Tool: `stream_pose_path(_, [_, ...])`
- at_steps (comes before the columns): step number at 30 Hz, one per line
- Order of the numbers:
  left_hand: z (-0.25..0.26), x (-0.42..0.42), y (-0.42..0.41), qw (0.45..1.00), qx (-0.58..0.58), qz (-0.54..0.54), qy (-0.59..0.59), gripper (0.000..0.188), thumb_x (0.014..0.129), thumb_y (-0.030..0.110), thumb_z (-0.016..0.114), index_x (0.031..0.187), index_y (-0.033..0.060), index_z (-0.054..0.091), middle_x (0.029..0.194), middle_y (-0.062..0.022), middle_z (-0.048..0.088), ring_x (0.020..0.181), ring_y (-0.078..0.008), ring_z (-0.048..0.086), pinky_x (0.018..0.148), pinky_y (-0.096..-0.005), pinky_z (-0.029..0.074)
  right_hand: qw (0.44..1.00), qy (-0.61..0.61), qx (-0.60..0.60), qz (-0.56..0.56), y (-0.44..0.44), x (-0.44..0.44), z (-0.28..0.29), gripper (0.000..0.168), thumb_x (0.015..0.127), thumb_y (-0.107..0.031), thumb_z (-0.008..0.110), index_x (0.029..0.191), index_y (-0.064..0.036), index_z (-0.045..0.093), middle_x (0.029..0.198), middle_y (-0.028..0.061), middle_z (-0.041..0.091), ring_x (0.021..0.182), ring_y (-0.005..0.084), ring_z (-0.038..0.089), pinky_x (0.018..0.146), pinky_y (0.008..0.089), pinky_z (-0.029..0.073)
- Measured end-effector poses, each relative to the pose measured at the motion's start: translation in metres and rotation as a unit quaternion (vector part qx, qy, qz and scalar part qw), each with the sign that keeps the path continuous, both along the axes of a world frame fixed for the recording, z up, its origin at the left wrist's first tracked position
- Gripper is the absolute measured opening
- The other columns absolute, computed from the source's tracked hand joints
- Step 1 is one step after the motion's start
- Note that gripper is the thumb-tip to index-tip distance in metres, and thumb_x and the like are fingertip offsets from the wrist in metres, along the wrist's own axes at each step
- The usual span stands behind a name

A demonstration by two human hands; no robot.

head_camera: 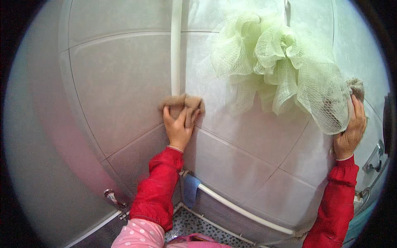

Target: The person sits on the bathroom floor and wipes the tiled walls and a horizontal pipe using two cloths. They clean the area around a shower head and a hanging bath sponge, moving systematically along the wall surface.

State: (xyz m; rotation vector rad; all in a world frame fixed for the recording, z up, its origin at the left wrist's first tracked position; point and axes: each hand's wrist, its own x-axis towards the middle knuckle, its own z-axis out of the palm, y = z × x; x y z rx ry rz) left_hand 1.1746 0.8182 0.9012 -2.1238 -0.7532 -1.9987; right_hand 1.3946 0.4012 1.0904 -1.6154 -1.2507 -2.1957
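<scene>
My left hand [178, 128] is closed on a brown cloth [183, 104], which is wrapped around the front of a white vertical pipe [176, 55] in the tiled corner. The cloth and fingers are slightly blurred. On the right, my right hand [350, 133] rests against the tiled wall [229, 130] with a grey-brown cloth [356, 88] under its fingers. A large pale green mesh bath pouf [279, 68] hangs between my hands and covers part of the right hand and its cloth.
Below runs a white horizontal pipe [245, 209] with a blue cloth [190, 190] over its left end. A metal tap [113, 198] stands at lower left. A chrome holder [373, 156] and a hose [367, 198] are at right. The floor [186, 221] is speckled mosaic.
</scene>
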Motion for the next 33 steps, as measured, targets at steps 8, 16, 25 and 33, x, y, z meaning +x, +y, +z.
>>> stream_pose_path(8, [-0.191,-0.028,-0.028,0.946,-0.298,-0.089,0.095,0.049,0.071,0.009,0.071,0.119,0.0155,0.061,0.129,-0.0292,0.035,0.12,-0.046,0.036,0.104,-0.0475,0.029,1.0,0.005,-0.016,0.009,-0.002,0.003,-0.004,0.051,0.088,-0.027,0.055,0.135,-0.01,0.045,0.135,0.0102,0.048,0.127,0.0303,0.041,0.106,0.0438,0.028])
stream_pose_path(16, [-0.127,-0.03,-0.025,0.98,-0.172,-0.09,0.044,0.031,0.074,0.009,0.066,0.104,0.0145,0.068,0.101,-0.0204,0.05,0.099,-0.039,0.048,0.085,-0.0457,0.04,1.0,0.0,-0.011,0.013,-0.002,-0.002,-0.002,0.052,0.087,-0.025,0.055,0.136,-0.012,0.044,0.137,0.0076,0.047,0.128,0.0292,0.041,0.106,0.0433,0.028])
stream_pose_path(25, [0.107,-0.004,0.001,0.986,-0.041,-0.133,-0.092,0.037,0.073,0.017,0.065,0.109,0.0122,0.066,0.101,-0.0205,0.048,0.097,-0.0365,0.05,0.088,-0.0398,0.043,0.999,-0.023,-0.019,0.015,-0.006,0.005,0.002,0.052,0.087,-0.03,0.055,0.134,-0.01,0.046,0.135,0.0106,0.049,0.127,0.0313,0.042,0.105,0.0433,0.029])
stream_pose_path(33, [0.019,-0.003,0.012,0.982,-0.007,-0.17,-0.079,0.038,0.063,0.009,0.071,0.101,0.0101,0.066,0.101,-0.019,0.05,0.099,-0.0387,0.051,0.086,-0.0436,0.044,1.0,-0.014,-0.026,-0.01,-0.013,0.01,0.003,0.049,0.084,-0.023,0.058,0.129,-0.007,0.052,0.128,0.0146,0.054,0.121,0.0334,0.048,0.103,0.0433,0.034])
